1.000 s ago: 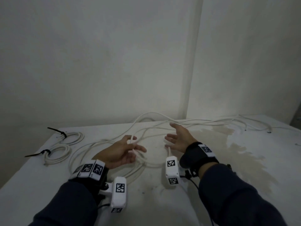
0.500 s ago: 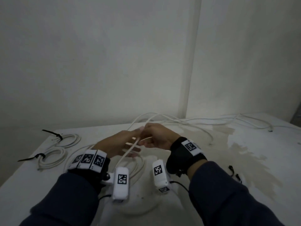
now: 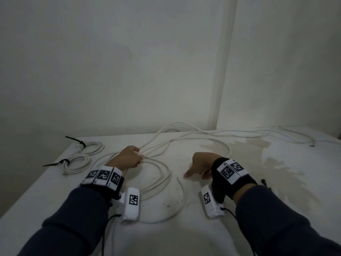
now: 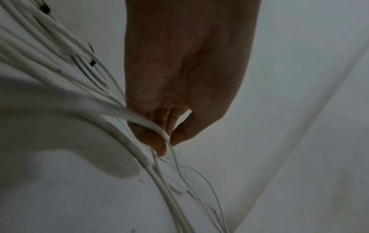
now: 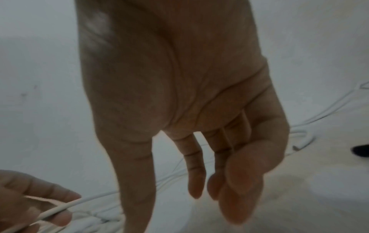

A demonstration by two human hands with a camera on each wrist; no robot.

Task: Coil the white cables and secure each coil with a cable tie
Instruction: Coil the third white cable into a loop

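A long white cable (image 3: 162, 174) lies in loose loops on the white table (image 3: 203, 228), its far part trailing to the back right. My left hand (image 3: 129, 157) sits at the top of the loops; in the left wrist view its thumb and fingers (image 4: 159, 141) pinch a strand of the white cable (image 4: 139, 119). My right hand (image 3: 200, 166) hovers to the right of the loops with relaxed, straight fingers (image 5: 196, 173) and holds nothing. Two finished coils (image 3: 81, 159) with black cable ties (image 3: 64, 161) lie at the back left.
More white cable (image 3: 276, 133) runs along the back edge to the right corner. A brownish stain (image 3: 276, 167) spreads over the table's right side. Small black ties (image 3: 263, 182) lie beside my right wrist. Walls close the back; the table's left edge runs near the coils.
My hands, joined at the cable half a second ago, have parted. The right hand let go and swung right and nearer; the left hand lowered the strand onto the loops.
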